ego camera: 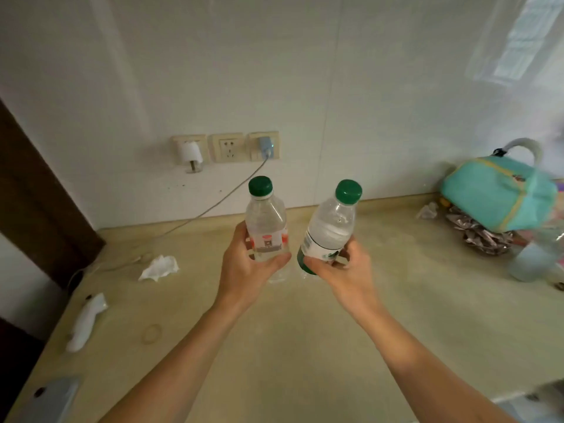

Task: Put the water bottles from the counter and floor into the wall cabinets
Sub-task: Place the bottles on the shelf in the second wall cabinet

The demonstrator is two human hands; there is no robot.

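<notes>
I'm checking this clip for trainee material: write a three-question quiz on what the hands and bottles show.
1. True or false: the left hand grips the red-labelled bottle.
2. What colour are both caps?
3. The green-labelled bottle in the right hand is: A upright, B tilted, C lying on the counter.

Key: 1 true. 2 green. 3 B.
</notes>
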